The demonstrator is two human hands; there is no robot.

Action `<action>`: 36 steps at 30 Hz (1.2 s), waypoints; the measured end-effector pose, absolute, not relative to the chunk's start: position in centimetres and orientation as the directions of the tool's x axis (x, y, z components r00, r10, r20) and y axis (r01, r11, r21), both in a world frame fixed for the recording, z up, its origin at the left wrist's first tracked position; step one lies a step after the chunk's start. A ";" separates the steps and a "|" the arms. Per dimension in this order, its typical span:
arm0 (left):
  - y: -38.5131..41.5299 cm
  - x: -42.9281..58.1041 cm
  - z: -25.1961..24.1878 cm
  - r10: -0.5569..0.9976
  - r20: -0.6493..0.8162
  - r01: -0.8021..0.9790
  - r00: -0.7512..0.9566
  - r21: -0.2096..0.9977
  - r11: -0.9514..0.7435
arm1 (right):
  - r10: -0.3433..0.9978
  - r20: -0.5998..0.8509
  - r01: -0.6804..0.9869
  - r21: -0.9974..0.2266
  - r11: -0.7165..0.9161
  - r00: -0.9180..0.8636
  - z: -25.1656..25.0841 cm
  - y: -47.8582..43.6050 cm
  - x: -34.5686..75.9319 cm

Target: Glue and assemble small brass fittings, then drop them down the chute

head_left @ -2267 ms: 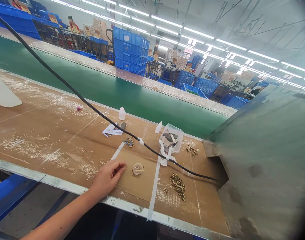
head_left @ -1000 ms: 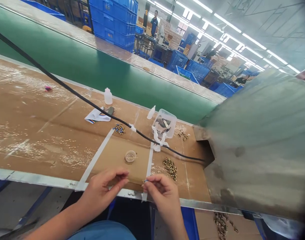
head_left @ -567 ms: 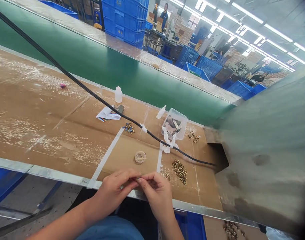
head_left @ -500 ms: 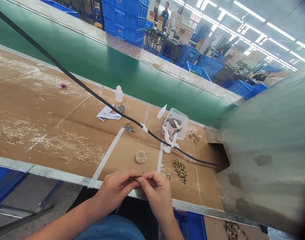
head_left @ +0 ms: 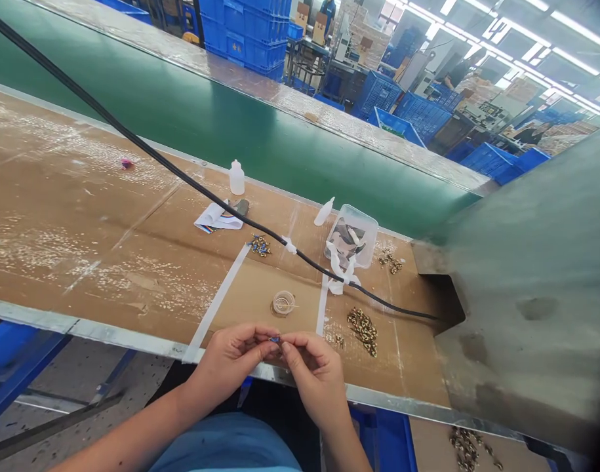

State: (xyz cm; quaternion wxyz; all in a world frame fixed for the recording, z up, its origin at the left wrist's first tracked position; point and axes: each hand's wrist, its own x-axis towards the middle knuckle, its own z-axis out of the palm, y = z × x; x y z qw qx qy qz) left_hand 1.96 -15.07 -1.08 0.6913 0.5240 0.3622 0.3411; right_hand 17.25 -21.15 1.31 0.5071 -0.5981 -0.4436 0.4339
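My left hand (head_left: 231, 357) and my right hand (head_left: 312, 370) meet just above the front edge of the cardboard-covered bench (head_left: 83, 216). Their fingertips pinch a tiny blue part (head_left: 275, 339) between them, and most of it is hidden by my fingers. Just beyond my hands stands a small round clear cup (head_left: 283, 303). To the right lies a heap of gold-and-dark metal pieces (head_left: 363, 331). A smaller cluster of blue-and-gold parts (head_left: 259, 246) sits farther back.
A black cable (head_left: 191, 183) crosses the bench over a clear plastic tub (head_left: 353, 236). Two white squeeze bottles (head_left: 237, 178) (head_left: 324, 212) stand near it. A grey-green metal hood (head_left: 526, 295) closes the right side, beyond a green conveyor belt (head_left: 181, 131).
My two hands have drawn together from a looser pinch, and the blue part now shows between the fingertips. The view has shifted slightly, moving the bench contents right in the picture.
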 end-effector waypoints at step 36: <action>-13.2 1.4 -1.2 0.929 -0.016 0.065 0.369 0.998 -0.009 | 0.887 0.340 0.622 -0.779 0.079 0.312 2.0 -18.0 18.4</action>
